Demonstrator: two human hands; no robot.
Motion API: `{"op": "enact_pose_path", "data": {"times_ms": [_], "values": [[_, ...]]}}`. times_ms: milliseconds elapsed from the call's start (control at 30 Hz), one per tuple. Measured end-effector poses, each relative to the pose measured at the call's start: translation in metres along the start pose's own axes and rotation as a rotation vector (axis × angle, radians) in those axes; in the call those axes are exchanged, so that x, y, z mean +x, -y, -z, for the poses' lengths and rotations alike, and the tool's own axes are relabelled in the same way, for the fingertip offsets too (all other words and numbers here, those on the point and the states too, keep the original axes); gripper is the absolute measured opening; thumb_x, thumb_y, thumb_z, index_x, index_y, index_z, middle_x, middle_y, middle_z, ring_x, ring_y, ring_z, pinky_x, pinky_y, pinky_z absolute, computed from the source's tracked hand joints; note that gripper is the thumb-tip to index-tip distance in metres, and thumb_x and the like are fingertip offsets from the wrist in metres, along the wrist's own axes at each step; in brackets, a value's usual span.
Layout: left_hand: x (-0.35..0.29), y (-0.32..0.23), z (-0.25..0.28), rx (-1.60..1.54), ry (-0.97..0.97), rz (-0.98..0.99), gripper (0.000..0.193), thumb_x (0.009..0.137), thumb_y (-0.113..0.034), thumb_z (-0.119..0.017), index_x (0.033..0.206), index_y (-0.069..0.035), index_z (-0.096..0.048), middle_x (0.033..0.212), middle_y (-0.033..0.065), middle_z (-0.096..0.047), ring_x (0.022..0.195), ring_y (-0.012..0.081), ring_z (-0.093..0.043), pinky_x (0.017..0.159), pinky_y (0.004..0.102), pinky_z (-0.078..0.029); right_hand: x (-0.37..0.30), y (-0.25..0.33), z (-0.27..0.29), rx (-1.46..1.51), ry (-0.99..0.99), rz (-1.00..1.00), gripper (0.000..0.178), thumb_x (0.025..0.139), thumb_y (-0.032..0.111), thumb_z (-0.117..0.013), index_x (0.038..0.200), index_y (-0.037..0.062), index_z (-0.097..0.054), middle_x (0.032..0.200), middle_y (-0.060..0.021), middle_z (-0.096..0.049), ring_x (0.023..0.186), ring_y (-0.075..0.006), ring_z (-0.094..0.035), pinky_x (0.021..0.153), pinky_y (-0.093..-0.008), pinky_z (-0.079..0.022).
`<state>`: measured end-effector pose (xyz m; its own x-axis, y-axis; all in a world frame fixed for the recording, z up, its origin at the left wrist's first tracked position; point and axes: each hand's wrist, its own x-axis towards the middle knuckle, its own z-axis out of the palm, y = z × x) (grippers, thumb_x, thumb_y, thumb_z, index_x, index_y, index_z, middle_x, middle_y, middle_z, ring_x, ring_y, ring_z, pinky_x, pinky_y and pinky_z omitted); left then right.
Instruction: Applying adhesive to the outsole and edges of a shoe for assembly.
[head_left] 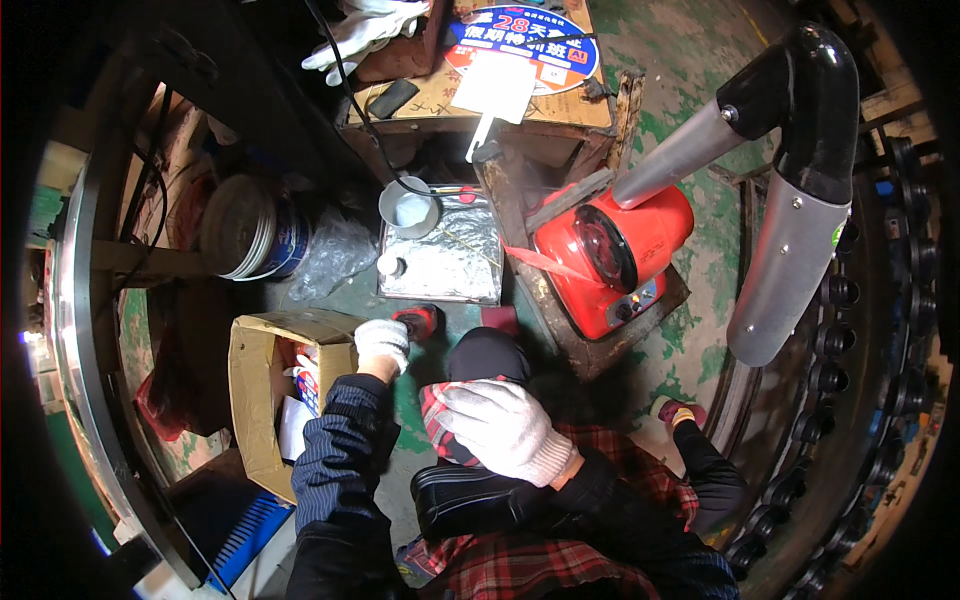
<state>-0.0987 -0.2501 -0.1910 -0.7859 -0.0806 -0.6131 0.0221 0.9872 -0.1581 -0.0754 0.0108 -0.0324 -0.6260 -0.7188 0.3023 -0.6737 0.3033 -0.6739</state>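
My left hand (pixel 384 344), in a white knitted glove, is at the right edge of an open cardboard box (pixel 243 390). Its fingers are curled into a fist, and what they hold, if anything, is hidden. A small dark red object (pixel 418 322) lies just beyond it. My right hand (pixel 505 428), also gloved in white, lies flat across red plaid cloth (pixel 436 418) on my lap. Its fingers are stretched out together, with nothing visible in them. A rounded black shape (pixel 487 356) sticks out ahead of the right hand.
Ahead sits a foil-covered tray (pixel 470 262) with a grey cup (pixel 408 212) and a small white bottle (pixel 391 265). Right of it stands a red machine (pixel 610 255) beneath a jointed metal duct (pixel 792 265). Buckets (pixel 245 228) and a plastic bag (pixel 335 255) are at left.
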Motion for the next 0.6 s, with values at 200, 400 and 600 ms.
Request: {"op": "enact_pose_path", "data": {"times_ms": [200, 400, 600], "values": [[-0.004, 0.003, 0.013, 0.046, -0.011, -0.007, 0.019, 0.08, -0.02, -0.066, 0.092, -0.015, -0.079, 0.093, 0.0109, -0.077, 0.089, 0.0288, -0.074, 0.073, 0.0408, -0.059, 0.0, 0.001, 0.003, 0.005, -0.003, 0.004, 0.039, 0.08, 0.017, -0.064, 0.117, 0.0087, -0.068, 0.126, -0.0095, -0.065, 0.117, -0.0254, -0.063, 0.099, -0.0397, -0.051], [-0.02, 0.004, 0.04, 0.121, 0.018, -0.047, 0.018, 0.081, -0.021, -0.067, 0.092, -0.016, -0.08, 0.095, 0.0083, -0.077, 0.092, 0.0271, -0.074, 0.073, 0.0389, -0.058, -0.004, 0.001, 0.0, 0.001, -0.022, 0.015, 0.038, 0.081, 0.017, -0.064, 0.117, 0.009, -0.068, 0.127, -0.0087, -0.065, 0.117, -0.0251, -0.063, 0.1, -0.0401, -0.051], [-0.035, 0.0, 0.061, 0.162, 0.089, -0.049, 0.019, 0.084, -0.021, -0.066, 0.098, -0.017, -0.079, 0.099, 0.0052, -0.077, 0.096, 0.0241, -0.074, 0.075, 0.0368, -0.058, -0.008, 0.0, -0.003, -0.011, -0.012, 0.005, 0.037, 0.082, 0.018, -0.063, 0.117, 0.0099, -0.068, 0.128, -0.0087, -0.065, 0.118, -0.0248, -0.062, 0.1, -0.0415, -0.05]]}}
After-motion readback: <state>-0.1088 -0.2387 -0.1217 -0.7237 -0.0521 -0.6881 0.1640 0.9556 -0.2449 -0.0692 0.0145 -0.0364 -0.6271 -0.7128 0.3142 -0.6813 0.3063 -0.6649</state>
